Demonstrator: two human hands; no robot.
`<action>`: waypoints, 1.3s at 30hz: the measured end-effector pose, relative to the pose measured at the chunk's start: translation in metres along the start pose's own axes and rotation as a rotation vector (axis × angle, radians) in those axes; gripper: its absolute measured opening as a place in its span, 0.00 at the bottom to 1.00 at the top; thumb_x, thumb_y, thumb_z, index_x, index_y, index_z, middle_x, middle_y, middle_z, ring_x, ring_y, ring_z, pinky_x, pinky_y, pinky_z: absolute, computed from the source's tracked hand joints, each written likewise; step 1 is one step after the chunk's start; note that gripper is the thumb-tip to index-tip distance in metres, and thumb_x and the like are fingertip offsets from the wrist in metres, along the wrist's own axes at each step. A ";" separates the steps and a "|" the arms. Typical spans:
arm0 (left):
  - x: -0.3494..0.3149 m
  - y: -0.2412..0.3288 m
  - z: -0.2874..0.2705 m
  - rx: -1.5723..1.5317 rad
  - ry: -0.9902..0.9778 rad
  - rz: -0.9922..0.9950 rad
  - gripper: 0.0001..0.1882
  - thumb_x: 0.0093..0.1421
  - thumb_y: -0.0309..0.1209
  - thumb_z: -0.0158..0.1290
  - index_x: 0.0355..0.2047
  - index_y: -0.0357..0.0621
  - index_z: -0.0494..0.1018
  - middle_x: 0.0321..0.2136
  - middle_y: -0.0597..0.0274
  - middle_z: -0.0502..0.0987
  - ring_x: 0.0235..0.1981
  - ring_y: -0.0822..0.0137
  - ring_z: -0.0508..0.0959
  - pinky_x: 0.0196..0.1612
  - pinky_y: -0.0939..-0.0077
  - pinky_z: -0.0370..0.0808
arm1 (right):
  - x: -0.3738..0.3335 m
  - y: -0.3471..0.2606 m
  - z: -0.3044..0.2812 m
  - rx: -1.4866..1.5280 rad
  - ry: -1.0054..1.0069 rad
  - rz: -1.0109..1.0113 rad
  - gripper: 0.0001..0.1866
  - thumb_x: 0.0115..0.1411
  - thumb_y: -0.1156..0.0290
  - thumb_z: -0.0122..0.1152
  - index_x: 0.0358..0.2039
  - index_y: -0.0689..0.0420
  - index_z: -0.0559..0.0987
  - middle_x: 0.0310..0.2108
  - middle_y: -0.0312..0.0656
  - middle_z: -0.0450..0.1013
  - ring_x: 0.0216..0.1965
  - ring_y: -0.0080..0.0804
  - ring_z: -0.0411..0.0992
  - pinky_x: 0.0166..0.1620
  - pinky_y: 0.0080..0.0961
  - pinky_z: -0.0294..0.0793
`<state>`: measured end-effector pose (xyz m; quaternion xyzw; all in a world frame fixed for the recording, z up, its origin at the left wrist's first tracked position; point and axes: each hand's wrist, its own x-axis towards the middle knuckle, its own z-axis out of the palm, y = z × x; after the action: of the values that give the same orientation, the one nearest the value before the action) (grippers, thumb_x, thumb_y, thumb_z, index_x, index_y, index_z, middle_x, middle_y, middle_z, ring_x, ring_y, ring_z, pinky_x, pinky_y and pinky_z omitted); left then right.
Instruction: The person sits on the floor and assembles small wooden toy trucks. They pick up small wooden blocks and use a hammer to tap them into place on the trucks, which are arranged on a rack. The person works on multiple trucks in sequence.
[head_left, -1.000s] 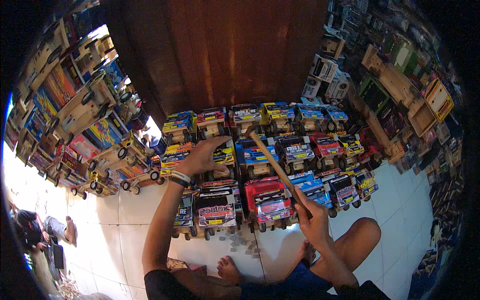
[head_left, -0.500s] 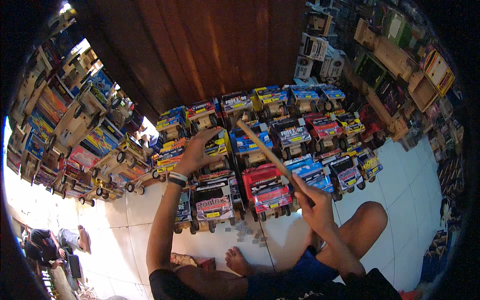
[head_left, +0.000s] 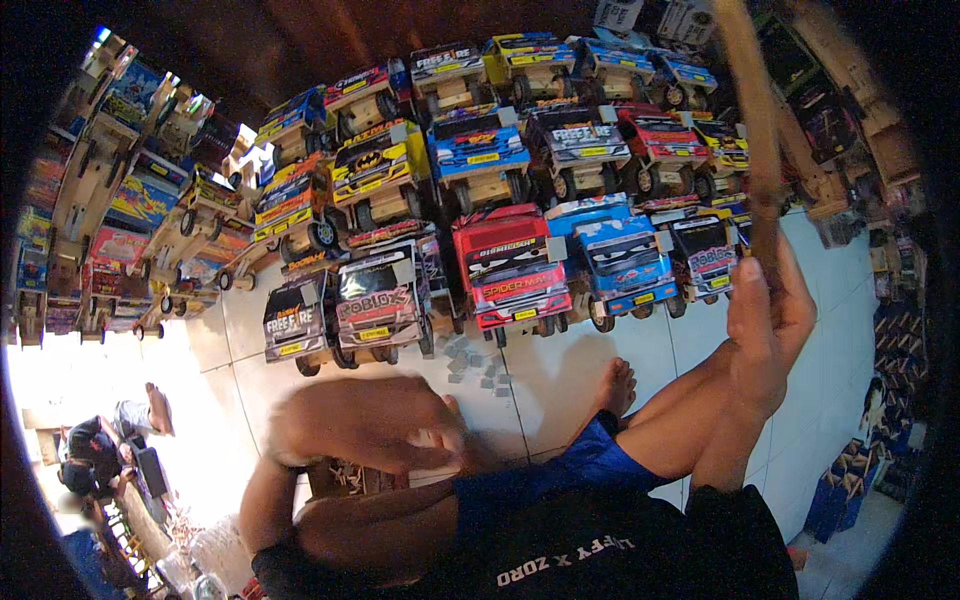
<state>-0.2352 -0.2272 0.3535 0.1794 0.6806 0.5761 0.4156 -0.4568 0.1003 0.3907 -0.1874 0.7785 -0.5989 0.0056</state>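
Note:
My right hand (head_left: 765,325) is closed around the lower end of a long wooden stick (head_left: 755,110), raised upright in front of the right end of the toy trucks. My left hand (head_left: 365,420) hangs over my lap beside a small box of little wooden pieces (head_left: 350,478); motion blur hides how its fingers are set. Ahead stand rows of wooden toy trucks with printed fronts. In the front row are a red truck (head_left: 510,270), a blue truck (head_left: 615,260) and a grey-and-pink truck (head_left: 380,300). Small grey squares (head_left: 475,365) lie on the floor before them.
More toy trucks (head_left: 150,200) are stacked at the left. Wooden truck parts (head_left: 850,150) pile up along the right side. My bare foot (head_left: 618,385) rests on the white tiled floor (head_left: 560,430). Other people (head_left: 100,450) sit at the far lower left.
My left hand has drawn back from the trucks to above my lap. My right hand has lifted the stick up and to the right. The view has tilted downward.

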 end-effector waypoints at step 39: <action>0.069 -0.288 0.090 0.462 0.648 -0.246 0.10 0.64 0.29 0.58 0.43 0.39 0.82 0.39 0.47 0.84 0.39 0.45 0.84 0.42 0.57 0.82 | -0.013 0.052 -0.026 0.085 0.225 0.133 0.26 0.66 0.68 0.67 0.63 0.62 0.76 0.20 0.24 0.68 0.16 0.09 0.58 0.19 0.14 0.54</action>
<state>-0.1387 -0.1991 0.0606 -0.0052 0.9040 0.3808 0.1944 -0.4659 0.1393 0.3463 -0.0668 0.7590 -0.6468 -0.0341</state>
